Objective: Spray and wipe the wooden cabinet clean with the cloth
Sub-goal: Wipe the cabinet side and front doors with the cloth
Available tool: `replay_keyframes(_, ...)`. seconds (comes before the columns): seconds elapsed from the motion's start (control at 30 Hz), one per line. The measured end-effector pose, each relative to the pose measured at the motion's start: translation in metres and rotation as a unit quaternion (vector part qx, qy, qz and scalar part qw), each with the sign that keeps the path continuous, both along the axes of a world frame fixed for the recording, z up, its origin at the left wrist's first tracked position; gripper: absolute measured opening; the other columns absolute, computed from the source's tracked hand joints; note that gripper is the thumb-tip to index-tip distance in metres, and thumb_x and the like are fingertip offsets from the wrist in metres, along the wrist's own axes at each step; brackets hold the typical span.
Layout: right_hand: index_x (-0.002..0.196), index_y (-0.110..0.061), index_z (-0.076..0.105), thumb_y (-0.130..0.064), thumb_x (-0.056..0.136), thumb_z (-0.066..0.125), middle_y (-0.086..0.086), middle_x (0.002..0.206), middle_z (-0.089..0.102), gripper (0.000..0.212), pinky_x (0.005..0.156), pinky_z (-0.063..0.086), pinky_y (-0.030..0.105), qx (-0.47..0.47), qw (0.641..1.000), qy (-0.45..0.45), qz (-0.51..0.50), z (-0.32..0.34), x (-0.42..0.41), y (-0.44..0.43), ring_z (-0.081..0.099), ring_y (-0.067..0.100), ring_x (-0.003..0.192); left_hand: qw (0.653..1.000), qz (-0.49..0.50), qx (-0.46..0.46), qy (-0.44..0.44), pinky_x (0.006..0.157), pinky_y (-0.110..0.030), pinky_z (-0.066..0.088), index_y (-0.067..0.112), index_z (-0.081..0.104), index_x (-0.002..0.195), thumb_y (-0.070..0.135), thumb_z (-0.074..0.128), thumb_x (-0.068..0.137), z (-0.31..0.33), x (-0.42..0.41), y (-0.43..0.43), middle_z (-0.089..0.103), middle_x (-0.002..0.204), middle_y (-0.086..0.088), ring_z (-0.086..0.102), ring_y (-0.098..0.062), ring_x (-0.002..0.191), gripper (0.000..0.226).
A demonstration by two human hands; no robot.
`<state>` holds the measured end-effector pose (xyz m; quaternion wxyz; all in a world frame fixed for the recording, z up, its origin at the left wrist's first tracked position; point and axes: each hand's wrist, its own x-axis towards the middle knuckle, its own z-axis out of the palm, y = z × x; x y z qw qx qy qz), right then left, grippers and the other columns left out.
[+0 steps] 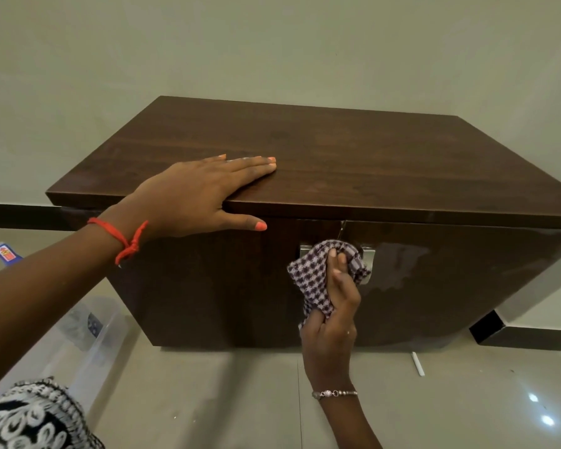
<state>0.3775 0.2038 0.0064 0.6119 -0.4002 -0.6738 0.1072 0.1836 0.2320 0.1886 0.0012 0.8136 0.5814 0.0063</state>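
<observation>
The dark wooden cabinet (353, 157) stands against a pale wall, with two front doors and metal handles at the middle. My left hand (195, 196) lies flat on its top near the front edge, fingers together, thumb hooked under the lip. My right hand (332, 314) grips a crumpled purple-and-white checked cloth (314, 280) and presses it on the front, over the handles where the doors meet. The right door (434, 280) shows wet, shiny streaks. No spray bottle is in view.
A clear plastic container (88, 332) sits on the glossy tiled floor at the cabinet's left. A small blue packet (5, 254) lies farther left. A white stick-like item (417, 364) lies on the floor at the right. A dark skirting (525, 338) runs along the wall.
</observation>
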Motion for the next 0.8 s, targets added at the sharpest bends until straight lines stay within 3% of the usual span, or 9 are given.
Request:
replay_keyframes(0.13,0.122,-0.011,0.035,0.024,0.076,0.040,-0.001,0.142,0.034,0.058,0.096,0.046,0.045,0.062,0.997,0.021,-0.051,0.035,-0.012,0.004,0.034,0.014,0.134,1.000,-0.004,0.000,0.001,0.109,-0.041,0.021,0.046,-0.007,0.140,0.084,0.014,0.059,0.002,-0.001,0.000,-0.009,0.137,0.029,0.009,-0.017,0.139,0.092)
replay_keyframes(0.23,0.122,-0.009,0.038,0.014,0.084,0.034,0.005,0.139,0.041,0.044,0.089,0.051,0.049,0.086,0.993,-0.030,-0.075,0.044,-0.024,-0.002,0.042,0.025,0.129,1.000,-0.014,0.005,-0.013,0.106,-0.031,0.014,0.047,-0.007,0.139,0.082,0.014,0.059,0.002,-0.001,-0.002,-0.008,0.137,0.030,0.002,-0.003,0.128,0.090)
replay_keyframes(0.33,0.121,-0.004,0.042,-0.003,0.097,0.022,0.015,0.131,0.052,0.031,0.089,0.051,0.043,0.083,0.988,-0.094,-0.094,0.050,-0.034,-0.009,0.043,0.022,0.128,0.999,-0.023,0.004,-0.023,0.096,-0.022,0.007,0.047,-0.006,0.138,0.081,0.014,0.060,0.004,0.000,-0.003,-0.007,0.138,0.030,-0.002,0.003,0.121,0.087)
replay_keyframes(0.47,0.125,-0.004,0.038,0.009,0.085,0.036,0.006,0.132,0.047,0.042,0.097,0.047,0.042,0.073,0.983,-0.117,-0.123,0.053,-0.028,-0.008,0.043,0.017,0.128,0.999,-0.019,-0.005,-0.026,0.096,-0.020,0.004,0.048,-0.007,0.136,0.081,0.013,0.059,0.006,0.001,-0.006,-0.007,0.137,0.031,-0.003,0.007,0.119,0.086)
replay_keyframes(0.67,0.126,-0.014,0.030,0.023,0.079,0.039,0.021,0.137,0.044,0.060,0.085,0.054,0.045,-0.070,0.992,0.016,-0.100,0.048,-0.013,-0.011,0.045,0.029,0.128,0.999,-0.017,0.001,-0.029,0.096,-0.021,0.008,0.046,-0.004,0.140,0.081,0.013,0.060,0.005,0.001,-0.007,-0.005,0.141,0.029,-0.002,0.004,0.122,0.089)
replay_keyframes(0.8,0.129,-0.025,0.023,-0.004,0.088,0.033,0.023,0.132,0.048,0.047,0.077,0.055,0.050,-0.123,0.990,0.013,-0.062,0.022,-0.012,-0.014,0.055,0.036,0.115,0.999,-0.016,0.001,-0.031,0.103,-0.026,0.012,0.047,-0.003,0.140,0.081,0.014,0.061,0.003,0.000,-0.005,-0.004,0.142,0.029,0.000,0.002,0.123,0.088)
